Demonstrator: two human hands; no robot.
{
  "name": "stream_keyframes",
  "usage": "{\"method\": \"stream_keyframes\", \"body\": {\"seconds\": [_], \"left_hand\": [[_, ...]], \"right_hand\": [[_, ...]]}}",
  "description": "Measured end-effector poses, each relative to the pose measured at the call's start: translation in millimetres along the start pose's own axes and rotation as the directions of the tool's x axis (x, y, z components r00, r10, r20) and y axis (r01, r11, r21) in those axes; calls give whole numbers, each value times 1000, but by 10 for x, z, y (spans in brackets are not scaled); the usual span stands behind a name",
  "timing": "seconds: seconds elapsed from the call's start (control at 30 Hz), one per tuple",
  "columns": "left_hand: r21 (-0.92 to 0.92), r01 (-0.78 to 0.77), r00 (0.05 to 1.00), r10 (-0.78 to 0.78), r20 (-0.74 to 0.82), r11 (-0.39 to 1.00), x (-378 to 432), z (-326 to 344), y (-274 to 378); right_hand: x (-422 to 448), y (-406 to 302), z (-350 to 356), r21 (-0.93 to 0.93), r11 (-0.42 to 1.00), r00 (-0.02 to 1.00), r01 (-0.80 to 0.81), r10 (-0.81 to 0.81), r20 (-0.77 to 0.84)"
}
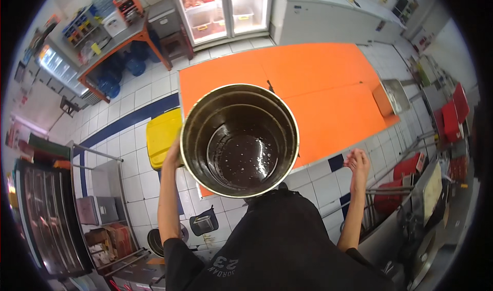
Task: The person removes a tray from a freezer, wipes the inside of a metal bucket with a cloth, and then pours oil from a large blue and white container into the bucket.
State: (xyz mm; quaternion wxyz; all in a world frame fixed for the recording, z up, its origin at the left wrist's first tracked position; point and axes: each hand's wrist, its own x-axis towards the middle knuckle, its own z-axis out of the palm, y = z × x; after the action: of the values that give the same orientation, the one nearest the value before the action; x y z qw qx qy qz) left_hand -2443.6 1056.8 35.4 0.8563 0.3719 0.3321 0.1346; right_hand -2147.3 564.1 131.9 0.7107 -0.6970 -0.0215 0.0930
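Note:
My left hand (174, 152) grips the left side of a large round metal pot (240, 141), lifted close before me with its open mouth towards the camera. The pot's inside is dark and shiny, with droplets on the bottom; the fingers on its outer side are partly hidden. My right hand (357, 161) is raised apart from the pot, fingers loosely curled, over the floor beyond the near edge of the orange-topped table (327, 106). It holds nothing that I can see.
A yellow lidded bin (163, 137) stands left of the table. Farther off are a glass-door fridge (229, 14), a white chest freezer (327, 17) and an orange-framed table (115, 40). A metal rack (104, 179) is at left; red chairs (452, 114) stand at right.

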Motion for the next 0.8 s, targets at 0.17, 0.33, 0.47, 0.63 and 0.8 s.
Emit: {"method": "stream_keyframes", "body": {"seconds": [0.17, 0.33, 0.47, 0.63, 0.8], "left_hand": [[598, -222, 941, 329, -75, 770, -615, 644, 970], [940, -174, 913, 406, 42, 293, -1263, 1886, 1381], [968, -237, 805, 542, 241, -78, -1582, 2625, 1063], [977, -156, 774, 597, 211, -143, -1866, 3316, 401], [858, -158, 793, 455, 405, -488, -1853, 3667, -407]], "right_hand": [[53, 207, -50, -67, 997, 996, -37, 42, 72], [173, 387, -242, -75, 992, 989, -101, 108, 97], [321, 627, -498, -77, 981, 980, -176, 182, 79], [515, 1099, -779, -94, 958, 952, -271, 281, 121], [627, 1531, -1043, -181, 923, 911, -339, 371, 183]]}}
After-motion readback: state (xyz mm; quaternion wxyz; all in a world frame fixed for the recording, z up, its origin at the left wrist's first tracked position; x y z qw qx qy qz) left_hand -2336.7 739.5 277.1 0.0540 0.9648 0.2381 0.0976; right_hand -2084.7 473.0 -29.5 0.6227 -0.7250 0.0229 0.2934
